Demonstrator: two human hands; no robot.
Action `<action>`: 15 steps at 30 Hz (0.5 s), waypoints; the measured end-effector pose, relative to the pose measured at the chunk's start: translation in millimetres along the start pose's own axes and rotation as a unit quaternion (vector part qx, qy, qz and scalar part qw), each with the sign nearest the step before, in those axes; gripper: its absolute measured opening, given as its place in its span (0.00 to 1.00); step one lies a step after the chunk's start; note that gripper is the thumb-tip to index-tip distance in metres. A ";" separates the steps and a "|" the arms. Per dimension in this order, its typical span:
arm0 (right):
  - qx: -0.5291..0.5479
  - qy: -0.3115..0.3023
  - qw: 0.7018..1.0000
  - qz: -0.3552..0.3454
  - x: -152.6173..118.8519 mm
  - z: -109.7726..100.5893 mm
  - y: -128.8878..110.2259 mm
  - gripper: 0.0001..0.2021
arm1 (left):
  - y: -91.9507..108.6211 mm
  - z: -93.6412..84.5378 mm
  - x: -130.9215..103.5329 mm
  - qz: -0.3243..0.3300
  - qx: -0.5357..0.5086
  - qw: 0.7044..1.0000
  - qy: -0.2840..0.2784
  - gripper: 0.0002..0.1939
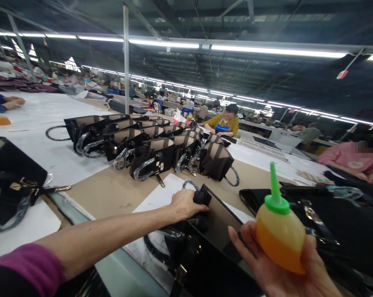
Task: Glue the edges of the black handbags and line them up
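Note:
My left hand (186, 204) is closed on the upper corner of a black handbag (211, 255), thumb toward its tan lining. That bag lies tilted in front of me, with gold hardware and a handle wrapped in clear plastic. In my right hand (275, 272) is a squeeze bottle (280, 231) with a green nozzle, partly filled with orange liquid. The nozzle points up, and the bottle is held over the bag's right side, apart from it. The fingers of the right hand curl around the bottle's lower half.
Several black handbags (157, 154) stand in rows across the table (124, 189). Another handbag (16, 177) is at the left edge, and more black bags (343, 227) lie at the right. A co-worker in yellow (225, 121) sits across; one in pink (347, 159) is at the right.

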State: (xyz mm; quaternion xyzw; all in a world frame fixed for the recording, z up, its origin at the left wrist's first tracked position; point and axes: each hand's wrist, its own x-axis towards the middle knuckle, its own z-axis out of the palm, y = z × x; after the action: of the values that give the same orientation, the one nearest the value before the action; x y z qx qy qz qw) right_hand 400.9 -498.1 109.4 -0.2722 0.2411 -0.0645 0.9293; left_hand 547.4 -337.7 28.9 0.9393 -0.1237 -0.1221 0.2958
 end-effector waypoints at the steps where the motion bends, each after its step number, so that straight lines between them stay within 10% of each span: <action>1: -0.001 -0.005 1.000 -0.001 -0.2 0.5 0.9 0.18 | 0.1 0.0 1.0 0.012 0.007 1.000 0.002 0.29; 15: 0.051 0.001 0.999 0.008 -6.4 2.7 -1.7 0.21 | -23.1 -6.4 2.9 0.146 -0.173 0.972 -0.060 0.14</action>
State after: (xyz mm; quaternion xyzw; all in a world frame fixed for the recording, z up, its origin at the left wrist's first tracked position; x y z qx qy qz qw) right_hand 396.6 -496.6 114.9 -0.2221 0.2402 -0.0696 0.9424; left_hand 555.8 -316.8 20.0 0.8366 -0.2537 -0.1534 0.4606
